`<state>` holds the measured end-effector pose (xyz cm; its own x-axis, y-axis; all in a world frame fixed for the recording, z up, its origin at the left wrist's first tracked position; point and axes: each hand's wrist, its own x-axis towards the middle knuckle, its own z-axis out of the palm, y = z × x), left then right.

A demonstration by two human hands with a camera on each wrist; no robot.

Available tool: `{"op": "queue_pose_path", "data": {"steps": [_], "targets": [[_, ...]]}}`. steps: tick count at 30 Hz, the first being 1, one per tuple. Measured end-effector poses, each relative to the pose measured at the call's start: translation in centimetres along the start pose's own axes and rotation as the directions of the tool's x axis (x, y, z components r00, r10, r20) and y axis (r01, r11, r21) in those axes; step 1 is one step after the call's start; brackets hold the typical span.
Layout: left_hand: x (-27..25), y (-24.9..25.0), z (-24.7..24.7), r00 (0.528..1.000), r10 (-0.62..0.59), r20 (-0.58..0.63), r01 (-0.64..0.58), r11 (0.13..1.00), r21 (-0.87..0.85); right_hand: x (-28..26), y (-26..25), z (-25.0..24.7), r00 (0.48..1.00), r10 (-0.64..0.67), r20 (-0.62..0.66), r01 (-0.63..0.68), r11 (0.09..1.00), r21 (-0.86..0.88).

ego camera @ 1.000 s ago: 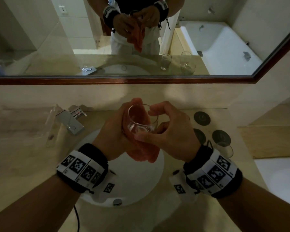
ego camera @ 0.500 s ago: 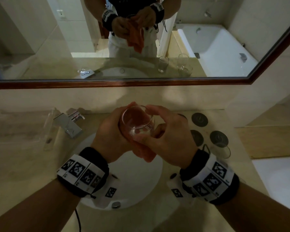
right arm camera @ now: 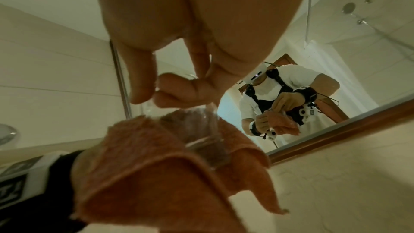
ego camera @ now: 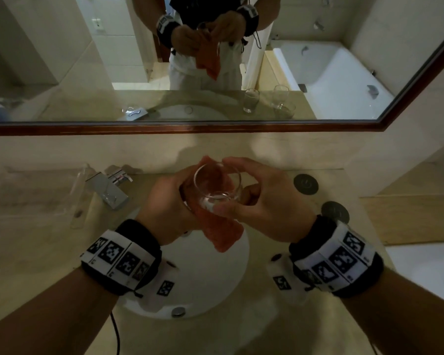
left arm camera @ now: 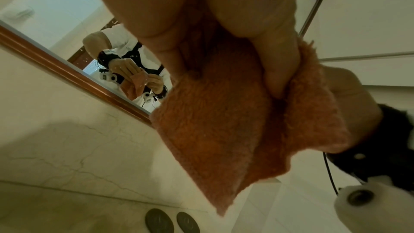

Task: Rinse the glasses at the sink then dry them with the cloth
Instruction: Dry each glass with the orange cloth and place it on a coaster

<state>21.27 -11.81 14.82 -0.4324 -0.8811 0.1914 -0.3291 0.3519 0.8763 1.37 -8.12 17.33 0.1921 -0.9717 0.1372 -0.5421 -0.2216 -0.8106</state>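
Glass [ego camera: 217,187]: clear, held tilted above the sink [ego camera: 231,275], mouth toward the head camera. Gripped at rim and base by the curled fingers of the right hand [ego camera: 263,203]. Cloth [ego camera: 222,233]: orange, fluffy, wrapped against the glass's outer side and clutched by the left hand [ego camera: 164,203]; a corner hangs over the basin. Tap [ego camera: 108,187]: chrome, at the left of the counter [ego camera: 36,252]. Coasters [ego camera: 306,183]: dark, round, at the right.

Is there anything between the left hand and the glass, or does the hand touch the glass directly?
Yes: the orange cloth lies between the left hand and the glass, wrapped round its far side. The right hand holds the glass bare.
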Motion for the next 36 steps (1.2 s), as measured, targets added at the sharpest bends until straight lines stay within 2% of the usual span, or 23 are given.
{"op": "queue_pose_path", "data": {"steps": [3,5,7,9,12,14,15,18,21,24,27,30,32,34,36], "targets": [[-0.5,-0.6,0.6,0.999,-0.014,-0.039,0.013,1.000,-0.029,-0.7,-0.8,1.6,0.991,-0.004,-0.131,-0.017,0.987,-0.159],[-0.6,-0.8,0.8,0.999,-0.029,-0.046,0.027,0.998,-0.059,-1.2,-1.4,2.8,0.968,0.021,-0.252,-0.067,0.983,-0.173],[-0.7,-0.8,0.9,0.998,-0.042,-0.048,0.038,0.996,-0.081,-1.4,-1.8,3.6,0.947,0.077,-0.311,-0.126,0.982,-0.141],[-0.6,-0.7,0.6,0.997,-0.049,-0.051,0.044,0.994,-0.099,-1.1,-1.6,3.4,0.959,0.089,-0.271,-0.127,0.983,-0.129],[-0.7,-0.2,-0.2,0.997,-0.043,-0.066,0.035,0.993,-0.111,-0.5,-1.2,1.5,0.995,0.077,-0.058,-0.080,0.996,-0.051],[-0.7,0.4,-0.8,0.998,-0.026,-0.058,0.022,0.997,-0.067,-0.1,-1.1,0.1,0.996,0.044,0.083,-0.044,0.999,-0.003],[-0.7,0.6,-1.0,0.999,-0.021,-0.048,0.019,0.999,-0.044,0.0,-1.2,-0.2,0.993,0.024,0.114,-0.024,1.000,-0.002],[-0.8,0.9,-1.0,0.999,-0.037,-0.035,0.036,0.999,-0.031,0.0,-1.4,0.1,0.997,0.015,0.069,-0.013,0.999,-0.035],[-1.1,0.7,-0.5,0.996,-0.083,-0.033,0.080,0.993,-0.091,-0.8,-1.9,2.2,0.995,0.042,-0.092,-0.055,0.987,-0.153],[-1.5,0.1,0.0,0.994,-0.107,-0.019,0.102,0.980,-0.173,-1.6,-2.5,4.2,0.964,0.128,-0.232,-0.158,0.980,-0.117],[-1.7,-0.2,-0.4,0.993,-0.118,-0.025,0.112,0.978,-0.174,-1.3,-2.0,4.3,0.972,0.156,-0.178,-0.173,0.981,-0.085],[-1.6,0.1,-1.2,0.995,-0.090,-0.041,0.086,0.992,-0.091,-0.5,-1.5,2.7,0.988,0.151,-0.023,-0.150,0.988,0.040],[-1.4,0.2,-1.5,0.995,-0.082,-0.058,0.076,0.992,-0.099,-0.1,-1.7,1.6,0.991,0.125,0.055,-0.130,0.985,0.112],[-1.2,0.2,-1.5,0.996,-0.070,-0.060,0.062,0.989,-0.132,0.0,-1.8,1.0,0.995,0.093,0.036,-0.097,0.987,0.130],[-1.2,0.5,-1.4,0.996,-0.075,-0.056,0.069,0.992,-0.101,-0.2,-1.9,1.3,0.993,0.115,-0.032,-0.110,0.985,0.132]]}}
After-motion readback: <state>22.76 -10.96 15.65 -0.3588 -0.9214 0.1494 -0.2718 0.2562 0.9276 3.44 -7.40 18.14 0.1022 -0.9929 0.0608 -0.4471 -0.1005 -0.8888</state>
